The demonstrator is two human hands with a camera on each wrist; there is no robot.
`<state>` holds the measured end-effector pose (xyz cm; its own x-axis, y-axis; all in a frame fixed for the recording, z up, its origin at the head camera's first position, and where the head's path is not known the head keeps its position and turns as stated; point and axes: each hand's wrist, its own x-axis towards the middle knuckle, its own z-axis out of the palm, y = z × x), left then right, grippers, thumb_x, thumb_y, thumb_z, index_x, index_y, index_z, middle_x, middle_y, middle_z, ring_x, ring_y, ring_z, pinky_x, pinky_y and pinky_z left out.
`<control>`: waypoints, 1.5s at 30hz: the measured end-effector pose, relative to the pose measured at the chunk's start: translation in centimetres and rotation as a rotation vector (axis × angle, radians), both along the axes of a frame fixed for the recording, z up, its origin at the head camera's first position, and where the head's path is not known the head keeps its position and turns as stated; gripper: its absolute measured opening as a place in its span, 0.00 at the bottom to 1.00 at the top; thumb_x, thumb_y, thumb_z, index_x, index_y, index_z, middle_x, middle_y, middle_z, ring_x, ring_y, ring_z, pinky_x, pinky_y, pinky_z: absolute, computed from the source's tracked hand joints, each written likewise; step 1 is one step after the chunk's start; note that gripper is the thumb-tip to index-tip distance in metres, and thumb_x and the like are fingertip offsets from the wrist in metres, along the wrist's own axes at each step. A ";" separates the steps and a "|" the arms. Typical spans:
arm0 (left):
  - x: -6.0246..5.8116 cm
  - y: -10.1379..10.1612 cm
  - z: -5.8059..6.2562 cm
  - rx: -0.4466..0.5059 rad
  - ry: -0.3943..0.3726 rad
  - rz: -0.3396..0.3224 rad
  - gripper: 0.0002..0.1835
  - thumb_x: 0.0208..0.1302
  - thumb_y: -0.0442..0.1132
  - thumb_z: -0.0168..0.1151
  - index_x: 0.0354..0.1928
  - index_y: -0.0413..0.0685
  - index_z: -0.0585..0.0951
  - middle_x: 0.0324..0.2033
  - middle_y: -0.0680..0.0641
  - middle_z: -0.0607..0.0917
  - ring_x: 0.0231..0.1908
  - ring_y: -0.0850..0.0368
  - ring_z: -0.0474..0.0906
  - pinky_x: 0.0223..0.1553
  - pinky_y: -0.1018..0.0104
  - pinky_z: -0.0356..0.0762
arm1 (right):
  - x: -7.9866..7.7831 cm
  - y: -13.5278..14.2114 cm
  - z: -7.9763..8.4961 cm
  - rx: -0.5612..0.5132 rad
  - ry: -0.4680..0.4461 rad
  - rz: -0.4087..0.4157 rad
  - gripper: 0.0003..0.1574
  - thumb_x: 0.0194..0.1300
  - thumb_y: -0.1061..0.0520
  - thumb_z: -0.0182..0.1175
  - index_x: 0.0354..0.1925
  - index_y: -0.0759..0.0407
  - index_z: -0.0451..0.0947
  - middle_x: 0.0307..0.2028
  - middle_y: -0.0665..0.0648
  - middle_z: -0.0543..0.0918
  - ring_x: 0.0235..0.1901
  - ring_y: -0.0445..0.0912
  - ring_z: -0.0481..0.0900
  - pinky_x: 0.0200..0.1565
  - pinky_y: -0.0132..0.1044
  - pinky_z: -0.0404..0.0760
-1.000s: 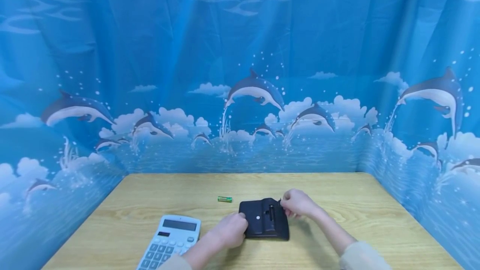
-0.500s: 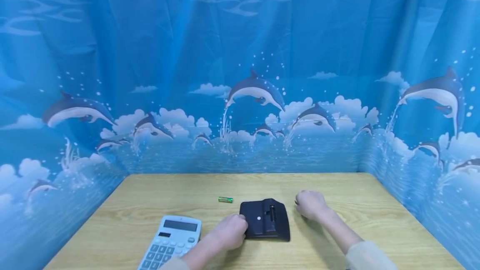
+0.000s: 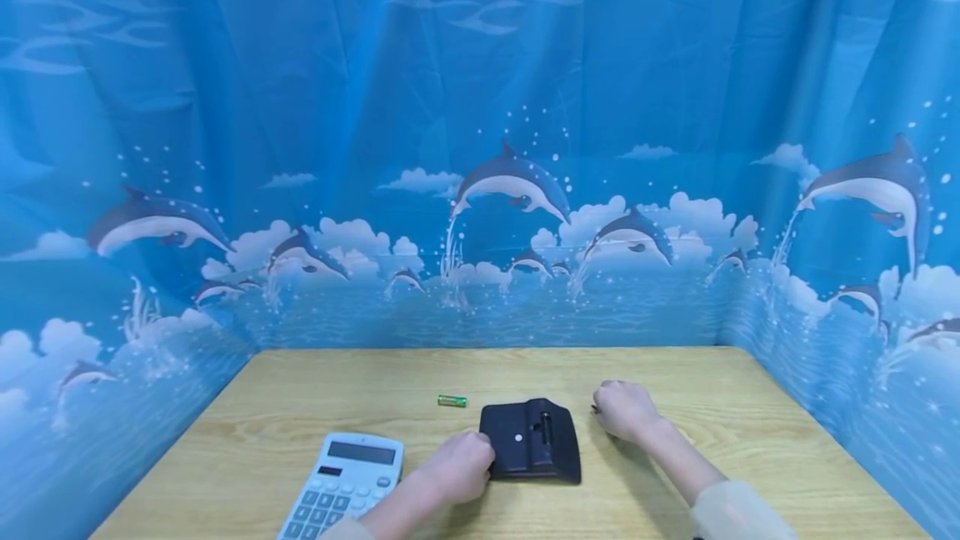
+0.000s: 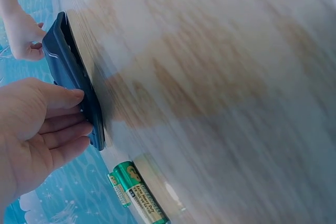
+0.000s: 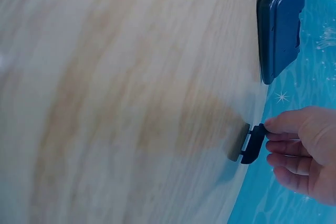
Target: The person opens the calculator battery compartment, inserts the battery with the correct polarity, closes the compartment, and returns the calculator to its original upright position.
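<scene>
A flat black device [image 3: 507, 458] lies on the table with a battery slot [image 3: 545, 428] uncovered on its upper side; its exact kind is unclear. My left hand [image 3: 461, 467] grips the device's left edge, thumb on one face and fingers at the edge in the left wrist view. To the right of the device, my right hand [image 3: 624, 409] pinches a small black battery cover [image 5: 254, 144] by its end, at the tabletop. Whether a battery sits in the slot cannot be made out.
A green battery [image 3: 452, 401] lies behind and left of the device. In the left wrist view a second, nearer green battery [image 4: 140, 195] shows. A light blue calculator [image 3: 352, 473] lies front left. A blue dolphin curtain [image 3: 480, 107] surrounds the wooden table [image 3: 360, 382].
My right hand has moved right, away from the device, taking the battery cover with it, and has been nearly still since half a second ago. My left hand has kept its grip.
</scene>
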<state>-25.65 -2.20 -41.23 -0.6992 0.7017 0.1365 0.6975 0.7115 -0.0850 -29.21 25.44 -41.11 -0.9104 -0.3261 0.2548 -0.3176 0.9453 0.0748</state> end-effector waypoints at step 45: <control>0.2 -1.1 0.1 0.043 -0.076 -0.040 0.06 0.47 0.34 0.66 0.31 0.46 0.84 0.31 0.54 0.82 0.34 0.66 0.77 0.36 0.74 0.76 | -2.1 -6.1 3.4 -0.187 -0.105 0.140 0.07 0.54 0.60 0.62 0.23 0.51 0.77 0.21 0.44 0.75 0.20 0.39 0.69 0.23 0.38 0.71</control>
<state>-25.42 -3.32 -41.16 -0.6801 0.7241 0.1145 0.7289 0.6847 -0.0007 -31.34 19.38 -37.69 -0.8843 -0.4072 0.2285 -0.4434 0.8858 -0.1373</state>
